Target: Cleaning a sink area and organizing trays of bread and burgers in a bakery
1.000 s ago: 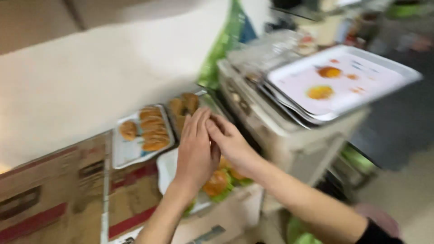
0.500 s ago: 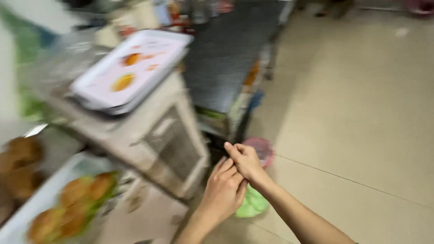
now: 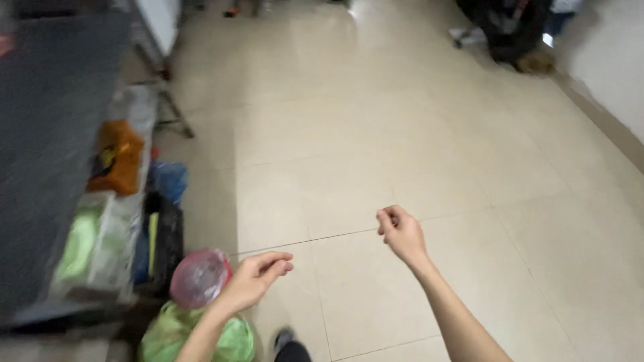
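Two bare hands hang in mid-air over a pale tiled floor [image 3: 416,141], well apart from each other and holding nothing. Left hand [image 3: 258,276] sits lower, fingers loosely curled, thumb and fingertips nearly meeting; it's just right of a round pink bowl-like container [image 3: 199,277], prob. plastic, though blur makes that hard to confirm. Right hand [image 3: 400,231] is higher and further right, fingers curled into a loose fist, forearm running down to the frame's bottom edge. Below the left wrist lies a green plastic bag [image 3: 168,335], touching or just under the pink container. Along the left edge runs a dark grey counter [image 3: 47,121], w/ a crowded lower shelf: an orange bag [image 3: 117,157], a blue bag [image 3: 168,181], pale green packets [image 3: 80,245]. A dark shoe tip [image 3: 283,337] shows near the bottom. Dark items [image 3: 510,30] sit far off, top right, by the wall.
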